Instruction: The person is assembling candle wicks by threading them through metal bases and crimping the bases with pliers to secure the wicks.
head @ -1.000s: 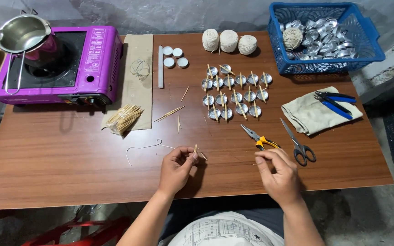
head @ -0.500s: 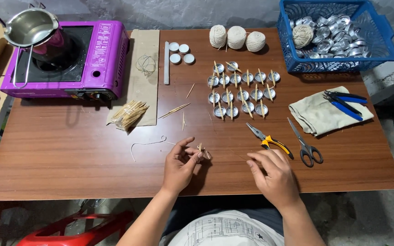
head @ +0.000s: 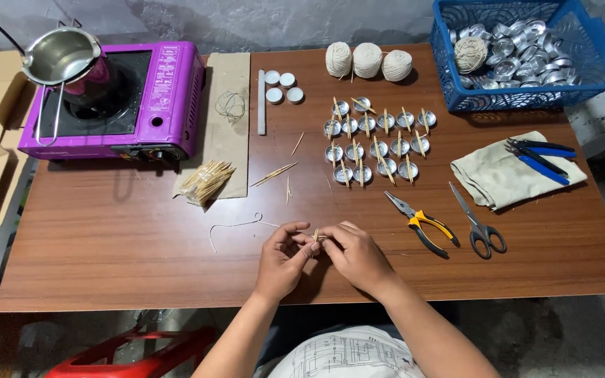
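Note:
My left hand [head: 279, 260] and my right hand [head: 355, 254] meet at the front middle of the brown table [head: 106, 245]. Together their fingertips pinch a small wooden stick [head: 315, 235] with a thin string on it. A loose piece of string [head: 236, 225] trails left from the hands across the table. Beyond the hands stand rows of small metal cups [head: 376, 140], several with wooden sticks laid across them.
Yellow-handled pliers [head: 420, 222] and scissors [head: 477, 224] lie right of my hands. A cloth [head: 498, 178] bears blue-handled tools. Back right is a blue basket [head: 600, 73] of metal cups. A purple stove [head: 169, 91] with a pot, a stick bundle [head: 206, 182] and twine balls [head: 367, 60] lie beyond.
My right hand has moved left to meet the left hand at the stick. The camera view has shifted slightly.

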